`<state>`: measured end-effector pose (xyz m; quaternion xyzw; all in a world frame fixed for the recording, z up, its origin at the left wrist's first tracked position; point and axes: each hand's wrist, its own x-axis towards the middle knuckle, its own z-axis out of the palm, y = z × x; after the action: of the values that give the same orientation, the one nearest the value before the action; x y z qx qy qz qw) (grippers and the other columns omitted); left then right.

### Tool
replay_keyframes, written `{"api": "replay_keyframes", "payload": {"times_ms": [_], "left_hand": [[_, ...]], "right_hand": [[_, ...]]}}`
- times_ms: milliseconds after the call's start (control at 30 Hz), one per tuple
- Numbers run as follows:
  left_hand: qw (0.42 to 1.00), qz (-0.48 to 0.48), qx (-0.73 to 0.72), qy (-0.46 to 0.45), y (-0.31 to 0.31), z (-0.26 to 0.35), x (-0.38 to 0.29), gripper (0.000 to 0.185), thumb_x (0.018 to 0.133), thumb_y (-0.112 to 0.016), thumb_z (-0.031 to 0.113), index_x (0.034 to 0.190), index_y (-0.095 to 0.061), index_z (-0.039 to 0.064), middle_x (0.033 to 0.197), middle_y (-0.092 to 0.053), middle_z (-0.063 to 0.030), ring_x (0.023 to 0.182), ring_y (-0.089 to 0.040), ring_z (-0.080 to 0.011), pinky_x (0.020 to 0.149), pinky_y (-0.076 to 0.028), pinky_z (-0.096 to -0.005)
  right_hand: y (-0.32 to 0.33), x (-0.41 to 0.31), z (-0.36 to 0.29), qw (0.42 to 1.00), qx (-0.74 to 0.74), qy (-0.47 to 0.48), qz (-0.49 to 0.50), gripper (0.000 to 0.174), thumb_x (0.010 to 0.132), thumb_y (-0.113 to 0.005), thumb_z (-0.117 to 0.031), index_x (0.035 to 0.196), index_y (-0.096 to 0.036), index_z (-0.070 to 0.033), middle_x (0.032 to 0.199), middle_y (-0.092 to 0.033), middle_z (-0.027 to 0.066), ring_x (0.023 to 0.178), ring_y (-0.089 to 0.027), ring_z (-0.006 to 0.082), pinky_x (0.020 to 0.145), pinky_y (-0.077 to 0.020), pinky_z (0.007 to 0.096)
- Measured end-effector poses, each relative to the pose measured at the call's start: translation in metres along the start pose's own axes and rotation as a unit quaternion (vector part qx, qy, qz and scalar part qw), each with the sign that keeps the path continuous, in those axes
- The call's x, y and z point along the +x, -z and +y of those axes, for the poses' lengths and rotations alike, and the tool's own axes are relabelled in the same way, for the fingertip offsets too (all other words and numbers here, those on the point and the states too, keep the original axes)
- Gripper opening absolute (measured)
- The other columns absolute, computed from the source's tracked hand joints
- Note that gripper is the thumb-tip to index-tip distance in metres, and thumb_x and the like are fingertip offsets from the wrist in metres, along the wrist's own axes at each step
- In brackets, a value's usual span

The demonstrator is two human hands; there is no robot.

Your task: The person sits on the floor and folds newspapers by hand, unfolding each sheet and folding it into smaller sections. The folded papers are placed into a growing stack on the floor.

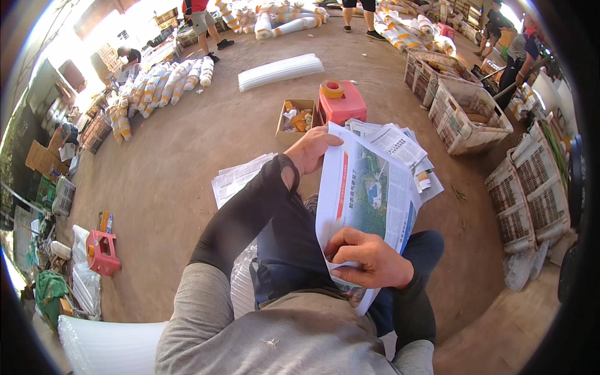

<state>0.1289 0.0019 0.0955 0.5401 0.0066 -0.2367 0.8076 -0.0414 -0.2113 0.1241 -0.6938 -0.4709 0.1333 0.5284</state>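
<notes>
A folded newspaper sheet (370, 197) with a green aerial photograph lies across my lap, tilted up towards me. My left hand (311, 147) pinches its far left corner between thumb and fingers. Lower down, my right hand (368, 258) grips the near left edge with curled fingers. Beyond the sheet, a pile of newspapers (396, 145) rests on the ground, partly covered by it. More newspaper sheets (239, 176) lie left of my left forearm. A roll of yellow tape (332, 89) sits on a pink plastic stool (349, 105).
Beside the stool stands a cardboard box (293, 133) holding scraps. A white foam bundle (281, 71) lies farther off. Wrapped bundles (164, 86) are stacked at left. Plastic crates (468, 117) stand at right, with a person (518, 61) behind them. Another pink stool (103, 253) is at left.
</notes>
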Motion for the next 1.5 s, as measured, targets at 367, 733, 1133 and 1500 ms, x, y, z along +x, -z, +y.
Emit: {"api": "replay_keyframes", "payload": {"times_ms": [367, 733, 1133, 1500], "left_hand": [[0.717, -0.014, 0.566, -0.406, -0.052, 0.074, 0.025, 0.015, 0.090, -0.059, 0.013, 0.089, -0.061, -0.002, 0.086, -0.065, -0.0241, 0.087, -0.063, -0.0452, 0.076, -0.051, -0.0489], [0.538, -0.273, 0.682, -0.414, -0.150, 0.084, -0.002, 0.022, 0.083, -0.059, 0.015, 0.099, -0.068, 0.003, 0.092, -0.072, -0.0222, 0.092, -0.070, -0.0417, 0.083, -0.053, -0.0500], [0.443, -0.303, 0.739, -0.408, -0.215, 0.142, -0.032, 0.028, 0.079, -0.055, 0.011, 0.102, -0.070, 0.004, 0.090, -0.071, -0.0191, 0.083, -0.069, -0.0375, 0.071, -0.053, -0.0463], [0.444, -0.222, 0.786, -0.367, -0.219, 0.188, -0.076, 0.037, 0.089, -0.053, 0.009, 0.122, -0.069, 0.010, 0.099, -0.074, -0.0182, 0.096, -0.071, -0.0362, 0.080, -0.055, -0.0458]], "right_hand": [[0.045, 0.005, -0.021, 0.969, -0.218, -0.045, 0.111, 0.033, 0.087, -0.076, -0.016, 0.117, -0.068, -0.004, 0.120, -0.064, 0.0168, 0.108, -0.064, 0.0368, 0.093, -0.0522, 0.0415], [0.150, 0.014, -0.086, 0.868, -0.446, -0.042, 0.213, 0.050, 0.076, -0.045, 0.012, 0.119, -0.067, 0.001, 0.145, -0.051, 0.0224, 0.138, -0.048, 0.0369, 0.115, -0.0360, 0.0436], [0.206, -0.008, -0.159, 0.808, -0.566, -0.117, 0.118, 0.010, 0.076, -0.069, -0.001, 0.080, -0.060, 0.001, 0.152, -0.051, 0.0216, 0.151, -0.034, 0.0406, 0.122, -0.0265, 0.0481], [0.213, -0.005, -0.179, 0.781, -0.613, -0.053, 0.109, 0.013, 0.073, -0.069, 0.002, 0.082, -0.061, 0.001, 0.114, -0.069, 0.0181, 0.138, -0.052, 0.0415, 0.115, -0.0365, 0.0518]]}}
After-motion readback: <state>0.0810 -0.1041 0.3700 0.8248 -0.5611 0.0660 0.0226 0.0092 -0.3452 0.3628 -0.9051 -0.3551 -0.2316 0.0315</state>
